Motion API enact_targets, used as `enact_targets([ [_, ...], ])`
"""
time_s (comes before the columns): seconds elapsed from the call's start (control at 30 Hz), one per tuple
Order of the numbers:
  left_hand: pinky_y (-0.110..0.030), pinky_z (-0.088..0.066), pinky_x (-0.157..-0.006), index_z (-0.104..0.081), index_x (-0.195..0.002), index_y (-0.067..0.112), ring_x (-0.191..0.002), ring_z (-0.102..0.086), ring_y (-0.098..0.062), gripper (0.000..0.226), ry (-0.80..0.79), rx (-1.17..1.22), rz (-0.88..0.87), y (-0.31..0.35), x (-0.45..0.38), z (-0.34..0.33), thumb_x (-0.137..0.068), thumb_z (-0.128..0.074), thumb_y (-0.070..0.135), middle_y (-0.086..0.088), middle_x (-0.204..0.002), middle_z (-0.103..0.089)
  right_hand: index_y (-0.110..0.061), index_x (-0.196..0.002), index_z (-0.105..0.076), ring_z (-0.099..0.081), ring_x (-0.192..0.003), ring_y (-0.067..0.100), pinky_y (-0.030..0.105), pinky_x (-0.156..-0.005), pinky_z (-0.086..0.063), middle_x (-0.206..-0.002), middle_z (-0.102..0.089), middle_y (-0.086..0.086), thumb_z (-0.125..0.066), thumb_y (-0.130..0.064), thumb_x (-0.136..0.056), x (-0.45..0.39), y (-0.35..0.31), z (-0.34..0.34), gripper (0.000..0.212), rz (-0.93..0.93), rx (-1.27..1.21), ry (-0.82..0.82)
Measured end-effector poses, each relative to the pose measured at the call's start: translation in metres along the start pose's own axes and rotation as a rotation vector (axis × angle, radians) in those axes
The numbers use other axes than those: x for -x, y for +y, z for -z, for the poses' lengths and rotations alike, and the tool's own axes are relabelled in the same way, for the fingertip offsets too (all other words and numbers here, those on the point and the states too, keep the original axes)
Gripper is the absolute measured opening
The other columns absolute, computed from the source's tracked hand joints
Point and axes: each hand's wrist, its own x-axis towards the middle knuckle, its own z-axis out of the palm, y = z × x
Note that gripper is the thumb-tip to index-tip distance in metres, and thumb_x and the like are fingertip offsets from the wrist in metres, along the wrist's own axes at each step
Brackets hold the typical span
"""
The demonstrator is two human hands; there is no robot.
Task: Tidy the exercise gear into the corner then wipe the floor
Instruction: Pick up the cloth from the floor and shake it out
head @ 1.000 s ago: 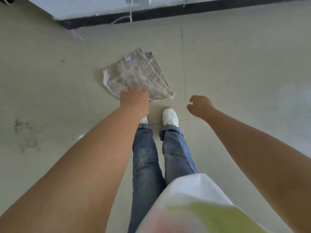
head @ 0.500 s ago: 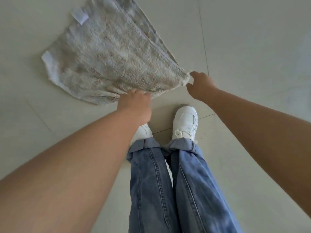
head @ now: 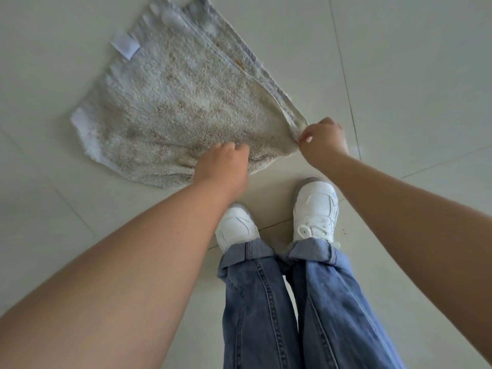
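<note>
Pale tiled floor, perhaps glossy.

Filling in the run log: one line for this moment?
stage: wiping | left hand: grips towel near edge | right hand: pinches corner | towel on floor

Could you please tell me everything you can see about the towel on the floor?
The towel is a greyish-beige terry cloth with brownish stains, folded into layers, with a white label at its far left edge. It lies spread on the pale tiled floor, ahead of the white shoes. The left hand grips its near edge, bunching the fabric; the right hand pinches its near right corner.
</note>
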Motion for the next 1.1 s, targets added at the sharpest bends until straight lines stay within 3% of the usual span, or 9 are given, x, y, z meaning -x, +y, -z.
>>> enact_targets([
  [0.2,-0.036,-0.032,-0.109,-0.028,-0.148,0.022,-0.143,-0.02,-0.024,0.059,0.266,0.118,-0.111,0.009,-0.004,0.02,-0.095,-0.045,0.004,0.001,-0.156,-0.022,0.005,-0.091,-0.067,-0.048,-0.123,0.029,0.023,-0.095,-0.032,-0.12,-0.063,0.012,-0.054,0.005,-0.086,0.047,0.01,0.022,0.015,0.429,-0.107,0.06],
  [0.3,-0.033,-0.027,-0.11,-0.055,-0.131,0.023,-0.145,-0.019,-0.02,0.036,0.259,0.145,-0.157,0.018,-0.003,0.041,-0.098,-0.044,0.016,0.006,-0.154,-0.029,0.008,-0.08,-0.064,-0.057,-0.111,0.039,0.029,-0.091,-0.035,-0.099,-0.071,0.018,-0.056,0.011,-0.08,0.071,0.017,0.04,0.009,0.563,-0.148,0.058],
  [0.43,-0.033,-0.044,-0.087,-0.074,-0.095,0.007,-0.11,-0.057,-0.029,0.023,0.358,0.195,-0.341,0.02,0.018,0.06,-0.09,-0.052,0.014,-0.008,-0.106,-0.07,0.005,-0.069,-0.062,-0.056,-0.106,0.04,0.042,-0.093,-0.034,-0.098,-0.07,0.023,-0.055,0.002,-0.075,0.094,0.021,0.068,0.009,0.711,-0.132,0.145],
  [0.5,-0.034,-0.046,-0.071,-0.072,-0.079,-0.001,-0.084,-0.063,-0.035,0.023,0.387,0.29,-0.346,0.016,0.041,0.069,-0.083,-0.052,0.01,-0.018,-0.078,-0.07,0.005,-0.07,-0.061,-0.054,-0.106,0.032,0.043,-0.093,-0.04,-0.096,-0.072,0.02,-0.047,-0.009,-0.079,0.107,0.013,0.085,0.022,0.775,-0.093,0.113],
  [0.63,-0.03,-0.031,-0.069,-0.069,-0.088,-0.003,-0.091,-0.058,-0.036,0.035,0.377,0.319,-0.247,-0.004,0.096,0.092,-0.089,-0.041,0.017,-0.023,-0.085,-0.066,0.005,-0.084,-0.062,-0.062,-0.091,0.038,0.038,-0.075,-0.048,-0.077,-0.07,0.018,-0.032,-0.016,-0.085,0.142,-0.018,0.113,0.036,0.776,0.006,0.084],
  [0.7,-0.033,-0.037,-0.069,-0.069,-0.085,-0.005,-0.088,-0.059,-0.039,0.04,0.407,0.338,-0.234,-0.011,0.126,0.113,-0.082,-0.037,0.019,-0.025,-0.082,-0.066,0.0,-0.104,-0.057,-0.053,-0.102,0.032,0.029,-0.074,-0.034,-0.093,-0.067,0.016,-0.032,-0.014,-0.092,0.158,-0.035,0.129,0.031,0.733,0.071,0.055],
  [0.8,-0.028,-0.03,-0.068,-0.068,-0.09,-0.003,-0.095,-0.059,-0.034,0.046,0.471,0.371,-0.178,-0.01,0.167,0.145,-0.079,-0.033,0.024,-0.021,-0.093,-0.068,-0.006,-0.123,-0.048,-0.046,-0.113,0.028,0.033,-0.085,-0.039,-0.112,-0.06,0.011,-0.038,-0.017,-0.096,0.187,-0.056,0.158,0.03,0.637,0.089,-0.01],
  [1.0,-0.022,-0.019,-0.067,-0.065,-0.097,0.0,-0.098,-0.054,-0.029,0.039,0.513,0.302,-0.229,0.014,0.25,0.218,-0.09,-0.035,0.025,-0.015,-0.099,-0.065,0.007,-0.076,-0.064,-0.054,-0.076,0.031,0.033,-0.08,-0.038,-0.073,-0.061,0.021,-0.044,-0.024,-0.073,0.268,-0.054,0.222,0.036,0.752,-0.016,0.07],
  [1.1,-0.02,-0.02,-0.069,-0.064,-0.106,0.003,-0.107,-0.051,-0.027,0.026,0.54,0.25,-0.294,0.036,0.287,0.263,-0.098,-0.042,0.015,-0.011,-0.109,-0.064,0.009,-0.083,-0.065,-0.057,-0.075,0.032,0.032,-0.076,-0.039,-0.073,-0.063,0.02,-0.05,-0.011,-0.076,0.311,-0.041,0.268,0.026,0.761,-0.029,0.14],
])
